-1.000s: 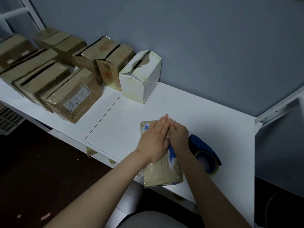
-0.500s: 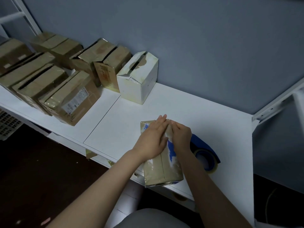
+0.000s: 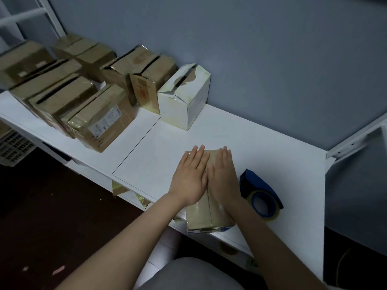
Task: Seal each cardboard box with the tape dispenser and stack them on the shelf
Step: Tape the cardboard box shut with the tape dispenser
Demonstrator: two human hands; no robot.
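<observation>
— Our left hand [image 3: 191, 178] and right hand [image 3: 224, 178] lie flat, fingers straight, pressing the box [image 3: 209, 218] just left of the dispenser [image 3: 259, 191].
— It looks light and stiff, with slick tape. We'd grip its long sides. Counts?
— One dispenser, one white box [image 3: 184, 97] and seven or eight brown boxes [image 3: 100, 120], all well left of the dispenser. The farthest blur together.

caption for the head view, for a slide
Left hand and right hand press flat on a cardboard box; blue tape dispenser lies beside it.
</observation>
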